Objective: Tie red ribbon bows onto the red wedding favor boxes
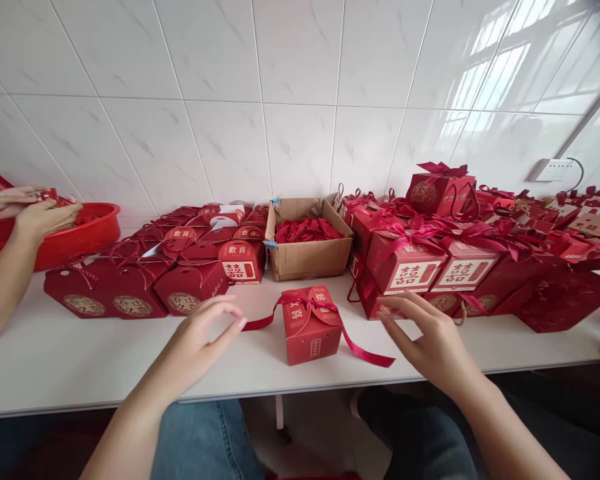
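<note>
A small red gift box [313, 333] with gold lettering stands upright near the table's front edge, between my hands. Dark red ribbon [363, 353] crosses its top in a knot, with a loose tail on each side. My left hand [197, 343] is left of the box, thumb and fingers apart. Its thumb tip overlaps the left ribbon tail's end; whether they touch, I cannot tell. On the other side, my right hand [433, 340] hovers with curved, parted fingers and holds nothing. The right ribbon tail lies on the table below it.
Behind the box, an open cardboard carton [305, 260] holds red ribbons. Red boxes with cord handles [135, 293] line the left; ribboned boxes [410, 267] are stacked right. Another person's hands [45, 213] work over a red basin [105, 227]. A tiled wall [300, 133] closes the back.
</note>
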Available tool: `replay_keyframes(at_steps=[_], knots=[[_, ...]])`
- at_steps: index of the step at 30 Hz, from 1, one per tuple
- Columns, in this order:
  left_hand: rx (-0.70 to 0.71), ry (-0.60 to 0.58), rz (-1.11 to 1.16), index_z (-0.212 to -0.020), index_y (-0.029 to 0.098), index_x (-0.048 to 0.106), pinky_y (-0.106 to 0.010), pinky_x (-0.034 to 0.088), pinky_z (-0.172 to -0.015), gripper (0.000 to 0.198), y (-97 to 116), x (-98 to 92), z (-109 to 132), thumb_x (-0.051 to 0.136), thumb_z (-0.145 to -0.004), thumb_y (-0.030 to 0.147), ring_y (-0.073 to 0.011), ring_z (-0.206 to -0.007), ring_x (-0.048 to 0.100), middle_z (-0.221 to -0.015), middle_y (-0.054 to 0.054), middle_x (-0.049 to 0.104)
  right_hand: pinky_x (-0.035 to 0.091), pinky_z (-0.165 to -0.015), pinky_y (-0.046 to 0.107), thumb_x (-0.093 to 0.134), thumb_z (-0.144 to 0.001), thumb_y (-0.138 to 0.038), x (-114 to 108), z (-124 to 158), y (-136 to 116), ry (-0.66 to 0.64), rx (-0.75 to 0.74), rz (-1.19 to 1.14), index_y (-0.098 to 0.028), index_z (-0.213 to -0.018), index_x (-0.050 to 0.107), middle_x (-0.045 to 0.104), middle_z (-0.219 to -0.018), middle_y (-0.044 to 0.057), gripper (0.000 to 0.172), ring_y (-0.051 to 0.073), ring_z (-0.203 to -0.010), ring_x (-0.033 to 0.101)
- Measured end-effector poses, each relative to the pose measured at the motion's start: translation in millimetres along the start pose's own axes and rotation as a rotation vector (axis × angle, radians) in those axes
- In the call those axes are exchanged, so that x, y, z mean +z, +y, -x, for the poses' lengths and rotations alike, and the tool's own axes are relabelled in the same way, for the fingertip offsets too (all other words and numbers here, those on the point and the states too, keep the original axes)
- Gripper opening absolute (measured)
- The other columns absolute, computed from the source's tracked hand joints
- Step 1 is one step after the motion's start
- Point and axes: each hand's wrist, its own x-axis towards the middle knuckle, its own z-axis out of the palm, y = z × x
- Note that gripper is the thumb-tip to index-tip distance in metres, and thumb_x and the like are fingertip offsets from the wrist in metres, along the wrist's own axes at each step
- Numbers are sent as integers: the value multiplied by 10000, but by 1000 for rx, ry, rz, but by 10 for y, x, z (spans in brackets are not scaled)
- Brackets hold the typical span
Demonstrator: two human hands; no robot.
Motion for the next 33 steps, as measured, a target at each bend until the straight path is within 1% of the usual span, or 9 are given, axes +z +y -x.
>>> replay_keyframes(at_steps=[3, 7, 11, 17, 23, 26, 28, 31, 33], knots=[[23, -83, 121, -1104, 299, 581, -383, 474, -985, 347, 310, 145, -142, 527, -851, 531, -275, -1256, 508, -1330, -36, 563, 530, -815, 334, 516, -926, -285, 186, -251, -151, -118, -66, -130, -207, -1051, 644, 647, -1045, 98, 195, 218, -941, 635], [35, -163, 248, -1208, 301, 497, -401, 407, -1074, 428, 517, 377, -272, 583, -835, 493, -255, -1290, 476, -1342, -42, 546, 520, -906, 385, 497, -938, -305, 440, -496, -196, -251, -82, -188, -193, -1131, 642, 614, -1126, 114, 266, 234, -1028, 603], [-2, -168, 337, -1233, 300, 469, -422, 398, -1084, 449, 503, 513, -286, 609, -827, 430, -263, -1307, 453, -1368, -55, 513, 526, -909, 385, 536, -916, -295, 559, -534, -149, -329, -16, -234, -215, -1115, 681, 572, -1101, 111, 259, 218, -992, 616], [-45, -155, 402, -1230, 315, 465, -424, 383, -1097, 466, 481, 543, -273, 637, -803, 390, -262, -1312, 441, -1371, -48, 496, 567, -764, 347, 577, -888, -374, 624, -446, -124, -315, 126, -303, -228, -1117, 706, 496, -1050, 106, 300, 202, -917, 596], [-180, -135, 416, -1341, 316, 310, -439, 459, -978, 712, 437, 590, -286, 673, -750, 478, -281, -1209, 497, -1403, -108, 402, 527, -667, 296, 571, -885, -412, 717, -389, -101, -320, 246, -453, -238, -1146, 667, 509, -934, 57, 329, 157, -774, 578], [-228, -159, 377, -1219, 249, 406, -407, 477, -907, 624, 396, 594, -297, 667, -735, 544, -273, -1089, 557, -1208, -115, 526, 433, -497, 233, 614, -839, -486, 765, -381, -47, -345, 413, -616, -229, -1138, 529, 517, -903, 15, 404, 105, -602, 520], [-199, -218, 395, -1031, 224, 503, -365, 483, -865, 469, 389, 586, -302, 646, -746, 567, -260, -1014, 591, -1048, -75, 606, 362, -467, 212, 649, -791, -542, 769, -398, -7, -379, 504, -676, -214, -1012, 475, 516, -808, -17, 432, 91, -550, 463], [-162, -312, 488, -816, 209, 565, -305, 496, -727, 359, 416, 569, -298, 631, -760, 557, -238, -853, 633, -863, -32, 659, 284, -483, 212, 631, -778, -595, 724, -456, 28, -511, 528, -638, -191, -748, 450, 438, -622, -44, 444, 93, -551, 388], [-176, -300, 533, -744, 201, 577, -281, 483, -647, 341, 445, 561, -292, 655, -740, 533, -223, -762, 632, -773, -19, 656, 228, -482, 223, 590, -795, -613, 684, -498, 28, -583, 519, -604, -183, -623, 416, 368, -576, -44, 495, 86, -542, 327]])
